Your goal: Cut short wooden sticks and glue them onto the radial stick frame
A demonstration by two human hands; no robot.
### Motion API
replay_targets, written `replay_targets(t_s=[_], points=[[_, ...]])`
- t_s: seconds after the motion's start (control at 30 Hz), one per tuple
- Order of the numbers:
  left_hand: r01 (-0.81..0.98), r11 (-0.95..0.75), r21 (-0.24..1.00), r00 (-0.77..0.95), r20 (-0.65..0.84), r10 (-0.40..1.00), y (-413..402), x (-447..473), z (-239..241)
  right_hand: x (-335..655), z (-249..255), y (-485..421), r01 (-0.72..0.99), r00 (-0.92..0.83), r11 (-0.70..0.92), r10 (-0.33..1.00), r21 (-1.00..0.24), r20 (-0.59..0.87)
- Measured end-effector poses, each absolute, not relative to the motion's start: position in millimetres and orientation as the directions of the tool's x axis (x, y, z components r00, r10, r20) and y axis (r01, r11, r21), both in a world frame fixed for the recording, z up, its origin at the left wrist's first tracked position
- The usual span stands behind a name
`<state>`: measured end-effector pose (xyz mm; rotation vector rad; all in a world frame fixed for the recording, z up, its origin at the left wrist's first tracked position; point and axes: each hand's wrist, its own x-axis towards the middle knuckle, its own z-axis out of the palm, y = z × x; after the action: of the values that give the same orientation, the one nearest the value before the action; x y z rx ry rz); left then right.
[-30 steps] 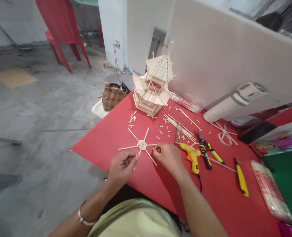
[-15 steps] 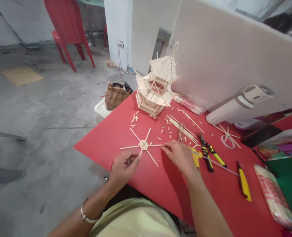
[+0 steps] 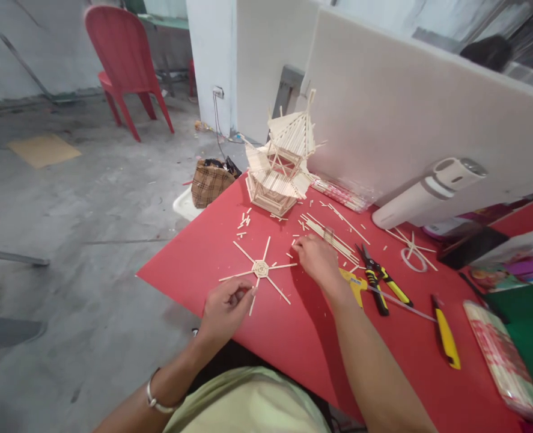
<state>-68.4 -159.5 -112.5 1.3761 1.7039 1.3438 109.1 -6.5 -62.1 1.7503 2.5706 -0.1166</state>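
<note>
A six-spoked star of thin wooden sticks [image 3: 261, 268] with a small hexagonal hub lies flat on the red table [image 3: 212, 240]. My left hand [image 3: 225, 308] rests at the table's near edge, fingers pinched on the star's nearest spoke. My right hand [image 3: 316, 260] reaches past the star's right spoke, fingertips closed over small cut stick pieces [image 3: 298, 242]; what it holds is too small to name. A stick-built pagoda model [image 3: 282, 159] stands at the far edge.
A yellow glue gun [image 3: 353, 282], black-and-yellow cutters [image 3: 377, 279] and a yellow utility knife [image 3: 446, 340] lie right of my right hand. Long loose sticks [image 3: 333, 234], a white roll [image 3: 428, 189], stick packets and coloured sheets fill the right. A white partition backs the table.
My right hand has moved from the star's right spoke forward and to the right, toward the scattered cut pieces. My left hand stays on the near spoke.
</note>
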Motion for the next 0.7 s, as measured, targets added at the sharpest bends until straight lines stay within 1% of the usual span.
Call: replay_targets(t_s=[0.1, 0.2, 0.33, 0.47, 0.57, 0.63, 0.7], points=[[0.405, -0.043, 0.913, -0.280, 0.168, 0.945, -160.2, -69.2, -114.0, 101.5, -60.1, -3.0, 0.890, -0.456, 0.451, 0.884, -0.074, -0.099], [0.414, -0.076, 0.907, -0.263, 0.199, 0.944, -159.4, -68.0, -116.2, 99.8, -56.9, -8.4, 0.821, -0.571, 0.560, 0.805, -0.116, -0.160], [0.441, -0.051, 0.896, -0.314, 0.207, 0.926, -155.8, -66.1, -120.7, 99.4, -51.9, -10.8, 0.738, -0.671, 0.669, 0.713, -0.091, -0.204], [0.470, 0.000, 0.883, -0.351, 0.187, 0.918, -151.4, -67.0, -122.9, 93.7, -53.6, -7.7, 0.706, -0.700, 0.705, 0.681, -0.068, -0.214], [0.473, 0.046, 0.880, -0.348, 0.139, 0.927, -148.6, -69.0, -121.1, 89.6, -58.7, -6.2, 0.684, -0.719, 0.727, 0.657, -0.063, -0.225], [0.472, 0.075, 0.878, -0.327, 0.096, 0.940, -147.2, -70.6, -119.6, 88.8, -62.8, -4.1, 0.690, -0.712, 0.722, 0.665, -0.048, -0.224], [0.467, 0.091, 0.879, -0.311, 0.067, 0.948, -146.1, -72.2, -118.9, 89.0, -66.8, 0.9, 0.719, -0.682, 0.694, 0.701, -0.018, -0.207]])
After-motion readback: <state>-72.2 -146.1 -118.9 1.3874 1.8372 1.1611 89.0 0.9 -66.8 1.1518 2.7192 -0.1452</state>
